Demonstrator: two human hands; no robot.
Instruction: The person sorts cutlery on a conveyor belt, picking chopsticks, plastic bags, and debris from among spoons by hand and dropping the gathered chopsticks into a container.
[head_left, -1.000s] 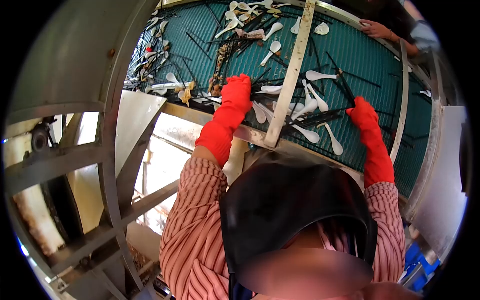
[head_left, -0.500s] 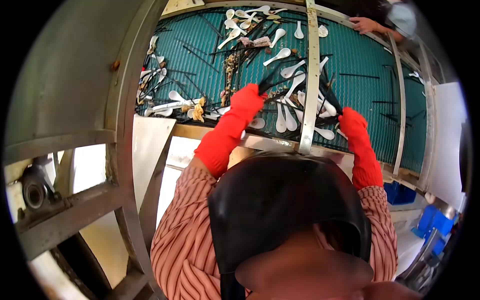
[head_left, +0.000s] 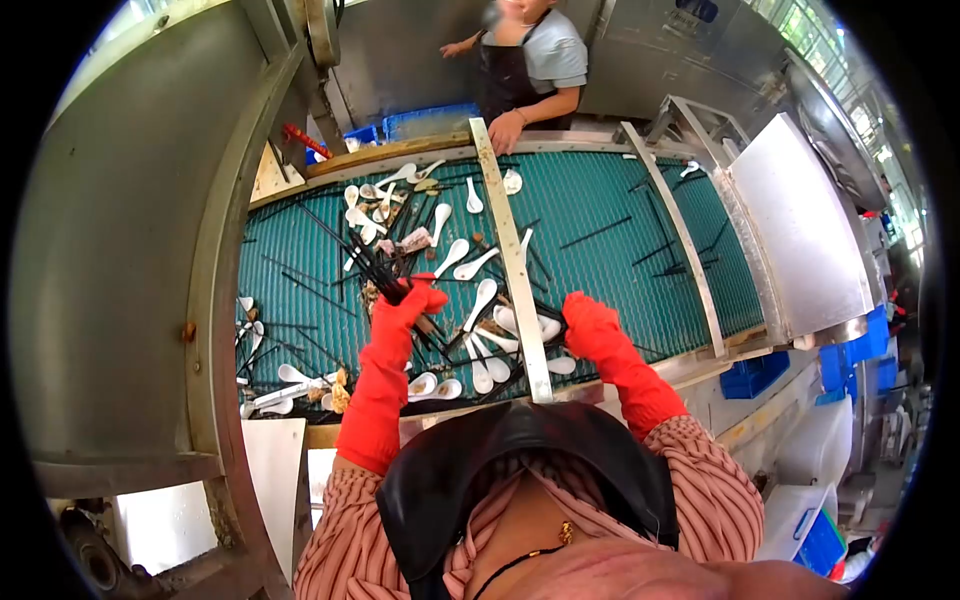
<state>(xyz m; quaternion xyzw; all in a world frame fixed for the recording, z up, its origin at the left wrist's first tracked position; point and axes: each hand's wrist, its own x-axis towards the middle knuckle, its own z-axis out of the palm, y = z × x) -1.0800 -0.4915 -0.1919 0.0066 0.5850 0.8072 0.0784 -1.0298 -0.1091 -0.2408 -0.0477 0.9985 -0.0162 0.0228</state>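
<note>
Now grips black sticks (head_left: 372,266) in curled fingers of left hand (head_left: 398,315), mid green belt (head_left: 600,265), farther left of metal crossbar (head_left: 509,260) than moments ago; thus seemingly parts these from white spoons (head_left: 486,291) between both hands. Curls right hand (head_left: 592,328) toward belt's near edge; cannot tell whether pinching anything.

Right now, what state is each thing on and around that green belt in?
Left hand: red-gloved, closed around a bundle of black sticks
Right hand: red-gloved, fingers curled, hold unclear
White spoons: scattered, some clustered
Green belt: littered; whether running, can't tell
Metal crossbar: spanning the belt
</note>
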